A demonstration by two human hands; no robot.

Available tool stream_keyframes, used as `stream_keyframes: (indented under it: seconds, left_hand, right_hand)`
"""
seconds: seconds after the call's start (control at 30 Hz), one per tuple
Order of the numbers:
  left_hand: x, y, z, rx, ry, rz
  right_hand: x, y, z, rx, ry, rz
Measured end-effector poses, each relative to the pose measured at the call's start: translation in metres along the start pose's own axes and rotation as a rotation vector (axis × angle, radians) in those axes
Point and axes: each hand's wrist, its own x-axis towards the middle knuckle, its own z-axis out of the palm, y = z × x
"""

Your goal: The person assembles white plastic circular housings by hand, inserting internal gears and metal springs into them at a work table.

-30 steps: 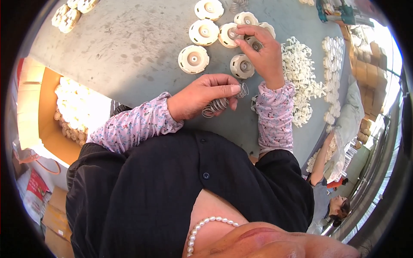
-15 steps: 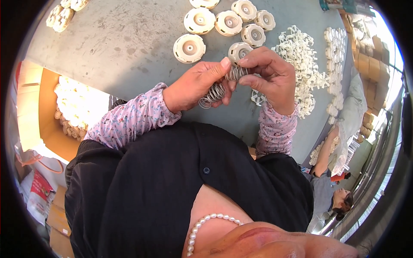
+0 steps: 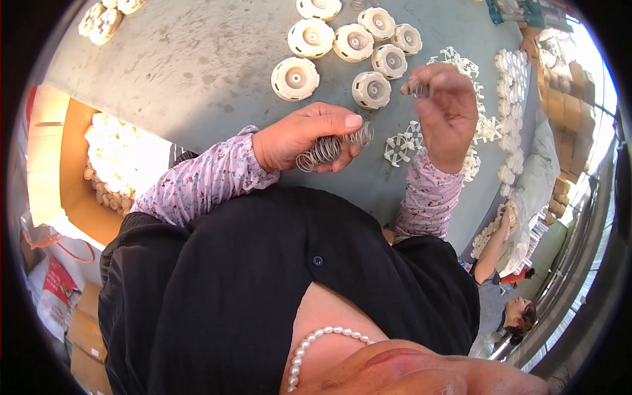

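My left hand is closed around a bunch of metal coil springs just above the grey table. Raised beside it, my right hand pinches a single spring between its fingertips. Beyond the hands several round cream plastic caps lie in a cluster on the table. White spoked plastic pieces sit under and behind my right hand.
An open cardboard box full of white parts stands at my left. More white parts are heaped along the table's right side. Other people sit at lower right. Stacked boxes stand far right.
My hands were together at the spring bunch; now my right hand has lifted away to the right with one spring. A second ago it was at a cap on the table.
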Motion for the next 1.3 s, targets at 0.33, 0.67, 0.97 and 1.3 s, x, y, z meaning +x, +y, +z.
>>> stream_keyframes:
  seconds: [0.33,0.67,0.97,1.3]
  left_hand:
    - [0.005,-0.004,-0.001,0.027,-0.03,-0.128]
    - [0.005,-0.008,-0.003,0.043,-0.034,-0.092]
    - [0.009,-0.011,-0.001,-0.06,0.15,0.188]
    - [0.006,-0.012,-0.003,0.017,0.077,0.157]
  right_hand:
    - [0.061,0.033,0.033,-0.436,-0.181,0.152]
    - [0.081,0.052,0.037,-0.869,-0.262,-0.232]
    - [-0.002,-0.009,0.026,-0.41,-0.194,0.23]
    - [-0.008,-0.01,0.035,-0.001,-0.114,0.396]
